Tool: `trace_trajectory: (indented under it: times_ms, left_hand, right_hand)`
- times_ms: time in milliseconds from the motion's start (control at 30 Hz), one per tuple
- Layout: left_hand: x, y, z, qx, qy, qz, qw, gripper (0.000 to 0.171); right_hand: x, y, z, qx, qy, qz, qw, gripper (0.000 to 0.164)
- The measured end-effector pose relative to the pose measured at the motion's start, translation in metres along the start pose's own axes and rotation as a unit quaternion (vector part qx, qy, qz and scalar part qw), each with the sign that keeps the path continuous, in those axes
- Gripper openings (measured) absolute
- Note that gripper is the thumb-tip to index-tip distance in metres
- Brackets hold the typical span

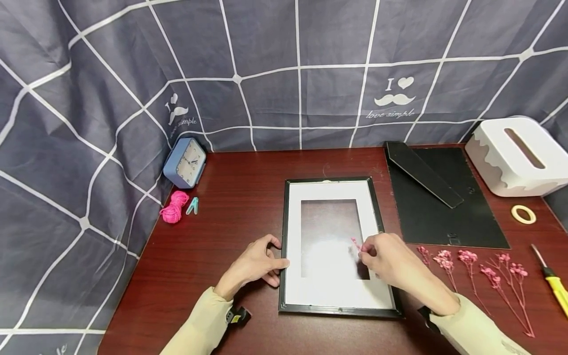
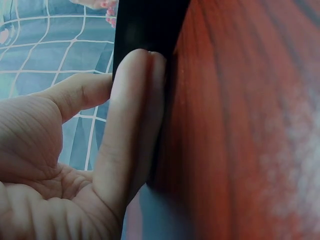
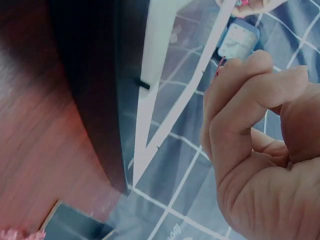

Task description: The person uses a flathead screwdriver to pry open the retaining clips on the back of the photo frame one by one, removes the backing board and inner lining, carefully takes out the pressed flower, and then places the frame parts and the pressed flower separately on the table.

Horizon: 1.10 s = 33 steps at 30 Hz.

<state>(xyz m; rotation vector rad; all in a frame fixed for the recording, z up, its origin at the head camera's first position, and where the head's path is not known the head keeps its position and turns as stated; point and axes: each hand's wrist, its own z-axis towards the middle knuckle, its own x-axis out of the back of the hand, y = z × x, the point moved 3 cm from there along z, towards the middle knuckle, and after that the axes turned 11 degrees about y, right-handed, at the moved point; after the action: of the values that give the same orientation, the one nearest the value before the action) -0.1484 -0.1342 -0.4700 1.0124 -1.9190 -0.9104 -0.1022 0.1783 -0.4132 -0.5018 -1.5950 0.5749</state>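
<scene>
A black picture frame (image 1: 399,311) with a white mat (image 1: 328,296) lies on the table, its middle window see-through and glossy. At its left border my left hand (image 1: 255,261) holds the edge, thumb on top and fingers against the outer side; the left wrist view shows the fingers (image 2: 125,115) flat along the black side. Over the window's right part, my right hand (image 1: 388,256) pinches a small pink dried flower sprig (image 1: 356,243) between thumb and fingertips. In the right wrist view the curled fingers (image 3: 235,110) mostly hide the sprig.
Several pink dried flower stems (image 1: 470,261) lie right of the frame, below a black backing board (image 1: 430,217) with its stand. Farther right are a tissue box (image 1: 497,158), a ring (image 1: 523,214) and a yellow-handled screwdriver (image 1: 556,291). Pink yarn (image 1: 174,207), a clip (image 1: 193,206) and a clock (image 1: 185,162) sit left.
</scene>
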Motion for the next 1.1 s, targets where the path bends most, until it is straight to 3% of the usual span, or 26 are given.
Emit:
trace_trajectory:
  times_ms: [567, 1100]
  left_hand:
    - [-0.001, 0.001, 0.001, 0.001, 0.0, -0.003, 1.0, 0.052]
    - [-0.002, 0.0, 0.001, 0.002, 0.001, -0.002, 1.0, 0.052]
  right_hand:
    - [0.037, 0.045, -0.035, -0.06, 0.027, -0.023, 0.998, 0.011]
    - [0.038, 0.092, -0.046, -0.095, 0.024, -0.062, 0.993, 0.025]
